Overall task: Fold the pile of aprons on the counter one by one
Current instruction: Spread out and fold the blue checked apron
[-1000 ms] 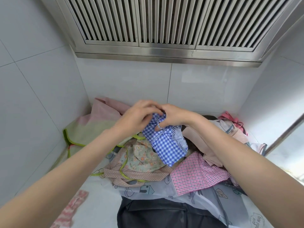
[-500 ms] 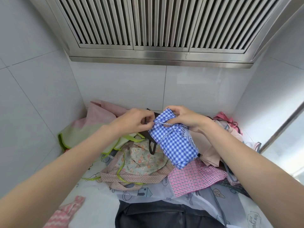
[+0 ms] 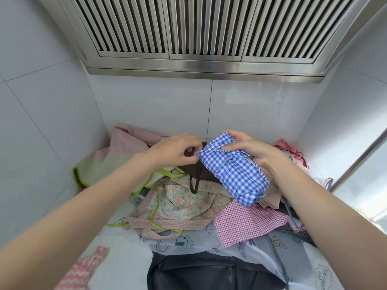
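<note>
A blue-and-white checked apron (image 3: 234, 174), folded into a compact bundle with its strap wound round it, is held above the pile. My right hand (image 3: 249, 148) grips the bundle's upper end, thumb across the strap. My left hand (image 3: 178, 150) pinches the strap's end at the bundle's left corner. Below lie loose aprons: a floral one with dotted pink trim (image 3: 184, 201), a pink checked one (image 3: 249, 222), a brown one (image 3: 199, 174) and a pink-and-green one (image 3: 113, 160).
A black apron (image 3: 199, 273) and a translucent printed one (image 3: 188, 243) lie at the front. A pink zigzag cloth (image 3: 83, 268) sits front left. Tiled walls enclose the counter on three sides. A steel extractor hood (image 3: 199, 38) hangs overhead.
Both hands have lifted the blue checked bundle and shifted it right. My left hand has drawn the strap's end out to the left of the bundle.
</note>
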The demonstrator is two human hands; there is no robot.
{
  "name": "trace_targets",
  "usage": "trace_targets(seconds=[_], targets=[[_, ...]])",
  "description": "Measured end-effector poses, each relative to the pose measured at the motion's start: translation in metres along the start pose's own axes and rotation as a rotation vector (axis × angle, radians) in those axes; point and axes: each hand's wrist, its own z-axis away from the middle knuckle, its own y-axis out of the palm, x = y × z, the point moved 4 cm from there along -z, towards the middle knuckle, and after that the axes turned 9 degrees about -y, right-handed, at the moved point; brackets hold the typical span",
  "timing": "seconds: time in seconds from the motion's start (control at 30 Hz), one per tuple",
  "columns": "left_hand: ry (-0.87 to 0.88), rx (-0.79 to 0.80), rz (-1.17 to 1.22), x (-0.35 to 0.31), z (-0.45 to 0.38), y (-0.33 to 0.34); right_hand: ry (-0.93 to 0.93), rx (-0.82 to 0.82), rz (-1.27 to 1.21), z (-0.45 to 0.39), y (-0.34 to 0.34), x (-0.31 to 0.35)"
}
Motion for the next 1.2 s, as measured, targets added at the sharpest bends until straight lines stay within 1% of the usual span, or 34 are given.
trace_targets(seconds=[0.07,0.13,0.17,0.23,0.3,0.37,0.4,0.47,0.5,0.53,0.57,0.6,0.63,0.7,0.73,0.8,0.83,0.9,0.97,1.07,1.13,1.2], targets=[[-0.124,-0.126,0.064,0.002,0.001,0.0,-0.046,-0.009,-0.02,-0.003,0.004,0.002],[-0.291,-0.244,0.126,0.003,0.002,0.0,-0.082,-0.062,-0.047,-0.008,0.007,0.002],[-0.358,-0.274,0.179,0.005,0.001,0.001,-0.095,-0.105,-0.07,-0.011,0.008,0.002],[-0.434,-0.29,0.312,0.006,-0.001,0.003,-0.128,-0.239,-0.126,-0.016,0.004,-0.001],[-0.473,-0.224,0.443,0.001,-0.001,0.01,-0.153,-0.38,-0.15,-0.019,0.0,-0.003],[-0.48,-0.15,0.603,-0.003,0.0,0.019,-0.173,-0.458,-0.146,-0.02,-0.003,-0.004],[-0.499,-0.145,0.744,-0.003,0.002,0.022,-0.182,-0.478,-0.136,-0.019,-0.006,-0.003],[-0.603,-0.12,1.112,0.005,0.007,0.025,-0.185,-0.479,-0.049,-0.018,-0.01,0.002],[-0.661,-0.066,1.264,0.008,0.008,0.028,-0.189,-0.465,0.035,-0.017,-0.01,0.005],[-0.717,0.023,1.323,0.008,0.008,0.032,-0.199,-0.442,0.119,-0.018,-0.006,0.008],[-0.743,0.128,1.312,0.003,0.008,0.035,-0.213,-0.415,0.187,-0.019,0.0,0.01],[-0.746,0.194,1.284,-0.005,0.007,0.037,-0.225,-0.388,0.239,-0.021,0.007,0.012],[-0.752,0.209,1.296,-0.01,0.004,0.037,-0.229,-0.355,0.284,-0.024,0.015,0.014],[-0.792,0.166,1.401,-0.01,0.0,0.037,-0.19,-0.301,0.31,-0.027,0.023,0.017],[-0.798,0.143,1.45,-0.008,0.0,0.036,-0.153,-0.279,0.245,-0.026,0.022,0.018],[-0.807,0.114,1.516,0.0,0.003,0.034,-0.097,-0.217,0.006,-0.023,0.019,0.019],[-0.809,0.109,1.536,0.002,0.006,0.033,-0.092,-0.191,-0.075,-0.021,0.017,0.019],[-0.799,0.096,1.549,0.005,0.007,0.032,-0.12,-0.159,-0.092,-0.019,0.018,0.018],[-0.797,0.061,1.571,0.006,0.006,0.028,-0.152,-0.171,-0.058,-0.021,0.021,0.017],[-0.845,-0.012,1.539,0.012,0.006,0.023,-0.19,-0.228,0.041,-0.021,0.025,0.021],[-0.906,-0.051,1.521,0.02,0.009,0.02,-0.267,-0.264,0.008,-0.019,0.022,0.024],[-0.943,-0.105,1.627,0.035,0.016,0.016,-0.327,-0.32,-0.069,-0.012,0.01,0.027]])
